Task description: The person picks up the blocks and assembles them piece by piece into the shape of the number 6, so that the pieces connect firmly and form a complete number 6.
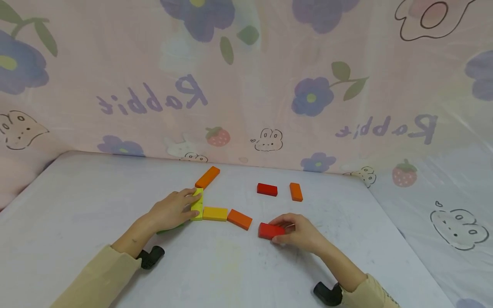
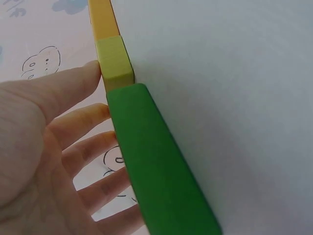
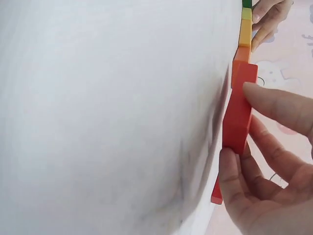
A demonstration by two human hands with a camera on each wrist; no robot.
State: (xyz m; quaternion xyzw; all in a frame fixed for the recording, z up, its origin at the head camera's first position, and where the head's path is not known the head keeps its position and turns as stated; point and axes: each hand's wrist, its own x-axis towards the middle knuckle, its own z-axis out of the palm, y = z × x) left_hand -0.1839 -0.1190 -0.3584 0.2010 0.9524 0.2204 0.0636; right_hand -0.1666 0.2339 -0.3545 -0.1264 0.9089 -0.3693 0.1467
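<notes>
While the left hand (image 1: 169, 209) rests loosely against the lime block (image 1: 197, 204), the right hand (image 1: 299, 233), pinching a red block (image 1: 269, 231) right of that block, should probably move gently.

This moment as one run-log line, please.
left grip: rests on lime block | right grip: holds red block, apart from nearest orange block | yellow block: between lime and orange blocks | rear red block: untouched

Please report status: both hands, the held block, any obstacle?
Right hand grips red block. Left hand touches yellow-green block. Nothing visible between red block and nearest orange block.
</notes>
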